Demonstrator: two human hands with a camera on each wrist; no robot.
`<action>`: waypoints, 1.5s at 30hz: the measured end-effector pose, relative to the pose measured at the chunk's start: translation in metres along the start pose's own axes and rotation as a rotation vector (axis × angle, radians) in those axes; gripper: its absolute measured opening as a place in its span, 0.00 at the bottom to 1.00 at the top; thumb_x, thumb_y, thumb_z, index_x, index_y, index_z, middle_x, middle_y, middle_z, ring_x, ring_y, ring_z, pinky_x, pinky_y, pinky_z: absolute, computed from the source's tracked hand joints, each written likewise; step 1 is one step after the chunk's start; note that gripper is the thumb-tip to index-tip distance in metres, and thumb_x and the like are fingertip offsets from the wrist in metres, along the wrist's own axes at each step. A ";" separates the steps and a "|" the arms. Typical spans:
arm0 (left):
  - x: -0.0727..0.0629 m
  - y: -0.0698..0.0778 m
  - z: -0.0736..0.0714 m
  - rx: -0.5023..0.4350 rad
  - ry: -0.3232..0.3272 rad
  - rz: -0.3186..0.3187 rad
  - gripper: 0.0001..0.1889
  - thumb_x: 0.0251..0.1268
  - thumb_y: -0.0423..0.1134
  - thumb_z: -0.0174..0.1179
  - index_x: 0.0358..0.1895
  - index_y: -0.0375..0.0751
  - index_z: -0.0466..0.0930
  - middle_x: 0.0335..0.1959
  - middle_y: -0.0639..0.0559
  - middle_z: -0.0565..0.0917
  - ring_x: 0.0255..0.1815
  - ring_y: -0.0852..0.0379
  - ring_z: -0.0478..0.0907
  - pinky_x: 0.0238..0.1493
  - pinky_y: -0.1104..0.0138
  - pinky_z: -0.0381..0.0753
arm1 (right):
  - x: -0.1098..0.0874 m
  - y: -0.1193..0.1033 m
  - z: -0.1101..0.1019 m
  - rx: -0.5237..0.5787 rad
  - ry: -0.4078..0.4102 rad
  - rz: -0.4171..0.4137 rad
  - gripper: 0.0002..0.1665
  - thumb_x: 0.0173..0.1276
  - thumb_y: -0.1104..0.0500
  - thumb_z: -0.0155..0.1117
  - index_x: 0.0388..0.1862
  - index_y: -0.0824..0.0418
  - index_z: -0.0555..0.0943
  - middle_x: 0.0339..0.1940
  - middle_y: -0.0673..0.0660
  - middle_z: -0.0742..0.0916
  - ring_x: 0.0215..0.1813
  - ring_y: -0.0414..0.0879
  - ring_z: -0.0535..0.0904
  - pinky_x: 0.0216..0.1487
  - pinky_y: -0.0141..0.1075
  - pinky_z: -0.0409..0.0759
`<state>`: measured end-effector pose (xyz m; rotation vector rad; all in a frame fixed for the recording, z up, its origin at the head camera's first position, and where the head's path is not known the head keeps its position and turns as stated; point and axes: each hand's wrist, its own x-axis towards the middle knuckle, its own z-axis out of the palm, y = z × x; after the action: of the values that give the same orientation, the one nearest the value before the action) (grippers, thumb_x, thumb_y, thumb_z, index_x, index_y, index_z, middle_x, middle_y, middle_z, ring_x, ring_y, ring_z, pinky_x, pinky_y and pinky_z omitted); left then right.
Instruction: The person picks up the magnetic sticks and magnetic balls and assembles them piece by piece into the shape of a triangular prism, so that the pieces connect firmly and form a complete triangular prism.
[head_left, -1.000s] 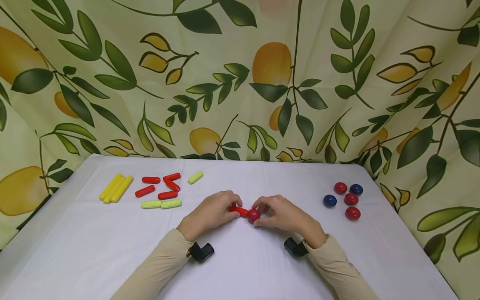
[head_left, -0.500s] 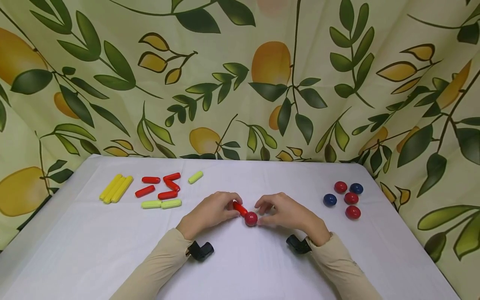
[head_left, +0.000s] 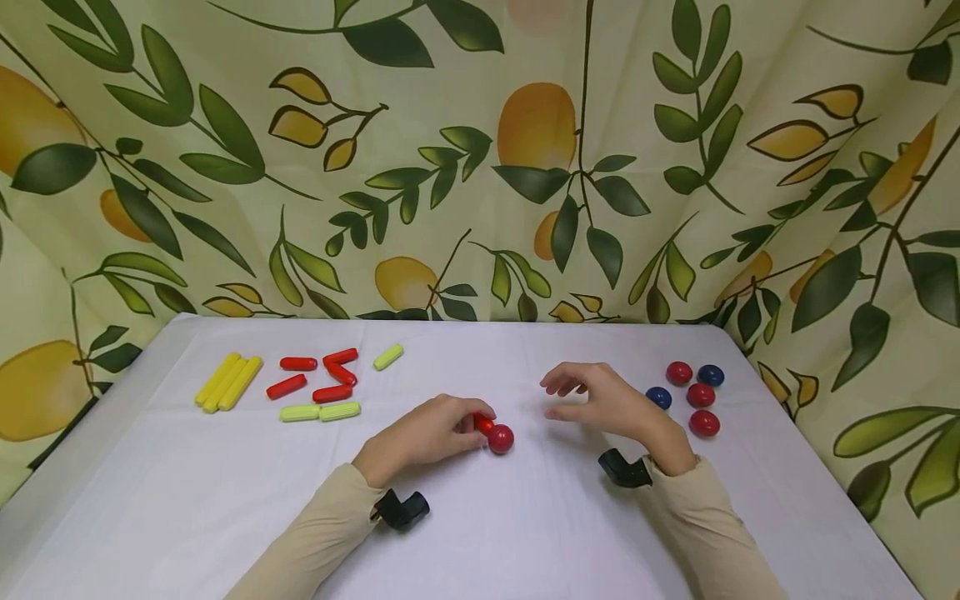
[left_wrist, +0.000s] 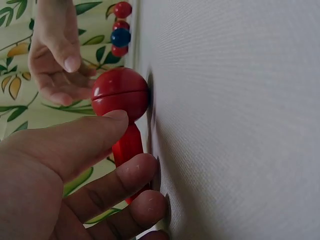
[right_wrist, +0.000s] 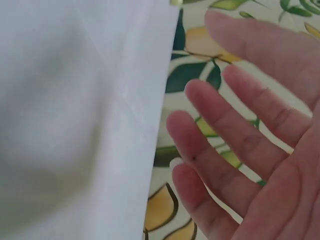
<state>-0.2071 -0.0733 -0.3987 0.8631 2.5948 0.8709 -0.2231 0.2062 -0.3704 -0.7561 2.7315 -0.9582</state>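
My left hand [head_left: 426, 432] holds a short red stick [left_wrist: 128, 146] low over the white table, thumb on one side and fingers on the other. At the stick's end sits a glossy red ball [head_left: 501, 438] with a groove round its middle, right by the thumb tip in the left wrist view. Much of the stick is hidden by the fingers. Off to the right, my right hand [head_left: 606, 402] is raised over the table with nothing in it. Its fingers [right_wrist: 212, 107] are spread and loosely bent in the right wrist view.
On the table [head_left: 187, 500] at left lie yellow sticks [head_left: 227, 382], several red sticks [head_left: 298, 364] and lime-green ridged sticks [head_left: 340, 412]. Red balls [head_left: 704, 423] and blue balls [head_left: 711, 376] lie at right. A leaf-and-fruit patterned curtain [head_left: 450, 75] hangs behind the table.
My right hand has let go of the red ball and moved away to the right. The left hand still holds the red stick, which has turned so the ball end points nearer me.
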 end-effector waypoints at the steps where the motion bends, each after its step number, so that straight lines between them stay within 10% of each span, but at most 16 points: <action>1: 0.000 0.000 0.000 0.000 -0.002 0.002 0.16 0.66 0.39 0.63 0.56 0.49 0.82 0.27 0.61 0.78 0.31 0.63 0.74 0.36 0.71 0.74 | -0.001 0.001 -0.002 0.002 0.007 -0.004 0.21 0.61 0.55 0.74 0.51 0.61 0.82 0.47 0.56 0.88 0.50 0.52 0.82 0.57 0.51 0.78; 45: -0.001 0.007 0.002 0.037 -0.040 0.018 0.24 0.66 0.44 0.64 0.64 0.49 0.75 0.26 0.61 0.77 0.30 0.66 0.72 0.36 0.72 0.74 | -0.047 0.070 -0.038 -0.133 0.236 0.100 0.24 0.63 0.56 0.73 0.55 0.65 0.80 0.55 0.65 0.85 0.57 0.62 0.78 0.57 0.59 0.76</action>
<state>-0.2020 -0.0686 -0.3962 0.9053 2.5809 0.8040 -0.2227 0.2978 -0.3849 -0.5504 3.0296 -0.9036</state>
